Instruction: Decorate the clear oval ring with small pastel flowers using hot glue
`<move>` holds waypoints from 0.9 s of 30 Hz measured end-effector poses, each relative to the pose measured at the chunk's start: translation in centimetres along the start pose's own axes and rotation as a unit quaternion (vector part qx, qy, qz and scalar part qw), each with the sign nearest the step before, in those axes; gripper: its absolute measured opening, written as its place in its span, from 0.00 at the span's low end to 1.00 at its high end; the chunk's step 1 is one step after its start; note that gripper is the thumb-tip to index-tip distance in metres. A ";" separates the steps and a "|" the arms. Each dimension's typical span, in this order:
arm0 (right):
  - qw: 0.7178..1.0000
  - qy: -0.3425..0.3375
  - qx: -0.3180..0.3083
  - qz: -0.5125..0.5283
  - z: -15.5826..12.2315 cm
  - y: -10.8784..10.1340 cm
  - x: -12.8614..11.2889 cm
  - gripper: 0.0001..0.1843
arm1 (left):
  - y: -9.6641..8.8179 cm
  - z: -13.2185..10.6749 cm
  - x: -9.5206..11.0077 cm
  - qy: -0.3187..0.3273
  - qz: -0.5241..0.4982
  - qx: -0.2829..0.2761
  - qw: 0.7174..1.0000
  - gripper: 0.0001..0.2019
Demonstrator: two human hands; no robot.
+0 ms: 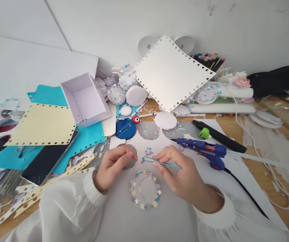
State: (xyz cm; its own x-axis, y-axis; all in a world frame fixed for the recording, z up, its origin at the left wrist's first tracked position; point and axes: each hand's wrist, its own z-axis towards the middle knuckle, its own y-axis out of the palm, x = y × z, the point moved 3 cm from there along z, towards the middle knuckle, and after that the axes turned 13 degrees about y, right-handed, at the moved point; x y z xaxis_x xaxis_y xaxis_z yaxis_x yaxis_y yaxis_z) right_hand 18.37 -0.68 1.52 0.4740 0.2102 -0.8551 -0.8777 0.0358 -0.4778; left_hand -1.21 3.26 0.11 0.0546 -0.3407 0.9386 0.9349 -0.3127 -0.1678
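My right hand (pixel 182 176) pinches teal tweezers (pixel 159 162) whose tip points left and carries a tiny paper piece. My left hand (pixel 115 164) rests on the white sheet with fingers curled together close to the tweezers' tip; whether it holds anything is too small to make out. A clear round disc (pixel 145 189) edged with small paper flowers lies on the sheet just below both hands. A little pile of loose paper flowers (pixel 149 151) sits just above the tweezers.
A blue glue gun (pixel 205 149) lies right of my hands, its black cord (pixel 245 191) trailing toward me. A white open box (pixel 85 99), punched yellow (pixel 42 126) and white (pixel 171 72) sheets, a blue disc (pixel 125 129), decorated discs and markers (pixel 210 60) crowd the back.
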 end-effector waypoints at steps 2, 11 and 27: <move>1.000 0.002 -0.011 -0.005 0.0 0.2 0.1 0.09 | 0.0 0.0 0.0 0.003 0.005 -0.001 1.000 0.17; 1.000 0.014 0.013 0.005 0.0 0.0 -0.1 0.09 | 0.0 0.0 -0.1 0.002 0.002 -0.006 1.000 0.16; 0.962 0.093 0.048 0.253 0.3 -1.3 -0.4 0.10 | 0.4 0.2 -0.1 -0.031 -0.015 -0.010 0.999 0.12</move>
State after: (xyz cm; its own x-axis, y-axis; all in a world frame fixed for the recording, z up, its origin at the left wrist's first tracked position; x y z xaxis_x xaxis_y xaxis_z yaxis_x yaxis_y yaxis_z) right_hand 19.34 -0.51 2.56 -0.0195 0.0462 -0.9987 -0.9976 0.0662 0.0225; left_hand -0.76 3.32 -0.02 0.0497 -0.2754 0.9601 0.9295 -0.3389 -0.1453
